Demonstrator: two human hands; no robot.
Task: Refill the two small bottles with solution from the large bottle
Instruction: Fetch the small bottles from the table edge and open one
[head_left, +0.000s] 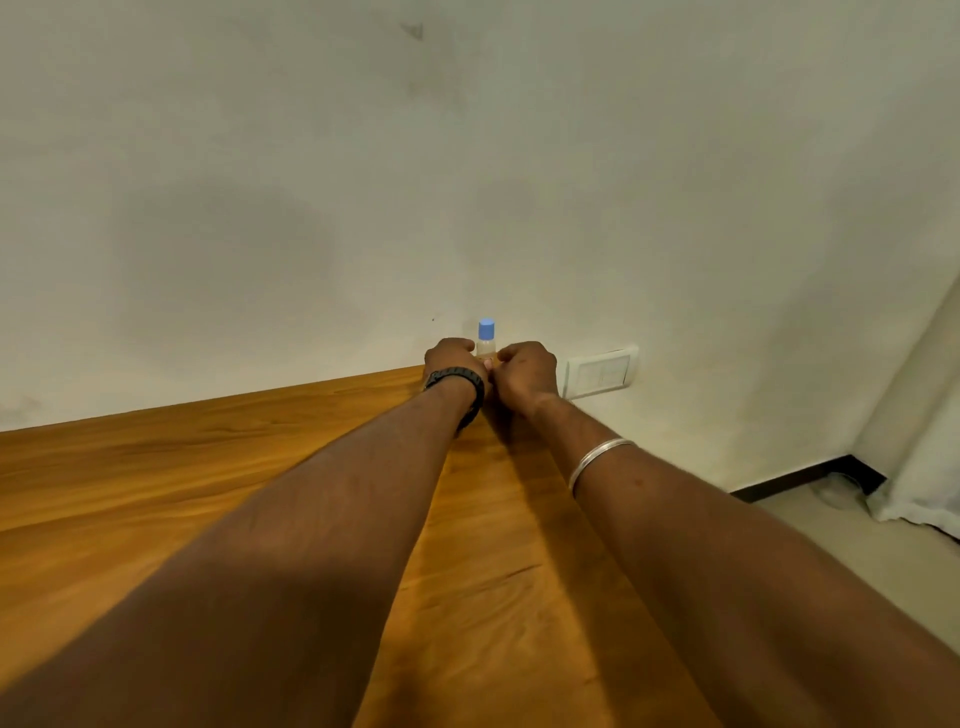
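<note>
A small clear bottle (487, 340) with a blue cap stands upright at the far edge of the wooden table (208, 467), close to the wall. Both my arms stretch out to it. My left hand (454, 361), with a black band at the wrist, curls its fingers against the bottle's left side. My right hand (527, 371) curls its fingers against the right side, and a silver bangle sits further down that forearm. The two hands hide the bottle's lower part. No second small bottle and no large bottle is in view.
A plain white wall rises right behind the table. A white switch plate (602, 371) is on the wall just right of my right hand. The table's right edge drops to a pale floor (857, 561) with a white curtain (924, 467) at the far right.
</note>
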